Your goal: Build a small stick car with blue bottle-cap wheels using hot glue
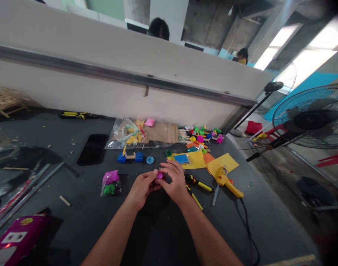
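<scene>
Between the fingertips of both hands is a small purple lump (159,175), which looks like modelling clay; the fingers partly cover it. My left hand (142,186) pinches it from the left with thumb and fingers. From the other side my right hand (175,180) grips it, fingers curled over the top. Just beyond them lie a light-blue bottle cap (149,160) and a small assembly of blue caps and wooden sticks (130,157). To the left, a clear bag (110,183) holds purple and green lumps. A blue packet (181,159) rests on yellow paper (198,161) beyond my right hand.
Right of my hands are yellow-handled tools (202,185) and a yellow glue gun (227,181) with its cord trailing forward. A phone (93,149), a plastic bag of scraps (127,133) and coloured caps (200,139) lie farther back, before a partition (116,94). A fan (310,120) stands right.
</scene>
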Demonstrator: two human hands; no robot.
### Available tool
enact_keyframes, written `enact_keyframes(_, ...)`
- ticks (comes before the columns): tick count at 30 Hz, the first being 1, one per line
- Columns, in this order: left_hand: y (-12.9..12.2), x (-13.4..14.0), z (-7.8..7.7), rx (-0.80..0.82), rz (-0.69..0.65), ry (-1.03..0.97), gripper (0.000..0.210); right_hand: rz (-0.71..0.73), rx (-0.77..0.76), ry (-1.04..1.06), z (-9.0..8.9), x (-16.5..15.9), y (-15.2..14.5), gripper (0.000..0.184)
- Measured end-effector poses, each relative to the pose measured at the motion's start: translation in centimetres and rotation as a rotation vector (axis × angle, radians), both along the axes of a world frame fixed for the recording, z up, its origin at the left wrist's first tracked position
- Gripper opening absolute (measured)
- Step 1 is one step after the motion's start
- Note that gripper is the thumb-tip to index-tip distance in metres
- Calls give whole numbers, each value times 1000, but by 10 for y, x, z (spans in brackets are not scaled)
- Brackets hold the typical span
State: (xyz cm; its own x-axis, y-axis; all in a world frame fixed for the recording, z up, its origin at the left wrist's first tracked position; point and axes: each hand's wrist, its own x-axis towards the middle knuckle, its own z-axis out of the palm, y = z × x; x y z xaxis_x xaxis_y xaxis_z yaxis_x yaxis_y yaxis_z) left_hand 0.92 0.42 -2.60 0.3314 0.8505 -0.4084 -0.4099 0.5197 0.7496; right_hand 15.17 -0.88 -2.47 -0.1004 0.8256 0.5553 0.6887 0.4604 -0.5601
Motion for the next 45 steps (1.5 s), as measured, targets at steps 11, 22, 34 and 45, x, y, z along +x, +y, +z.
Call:
enact_keyframes(11, 1, 0, 0, 31, 3, 31, 28, -29, -8, -57, -2, 0, 0, 19)
enact_keyframes(22, 2, 1, 1, 86, 95, 189, 38, -73, -262, 504, 2, -2, 0, 14)
enact_keyframes(34, -10, -1, 0, 1258, 350, 1055, 29, 221, -911, 1514, 8, -2, 0, 16)
enact_keyframes(45, -13, 5, -3, 1357, 197, 1094, 42, 191, -853, 1623, 3, -3, 0, 17)
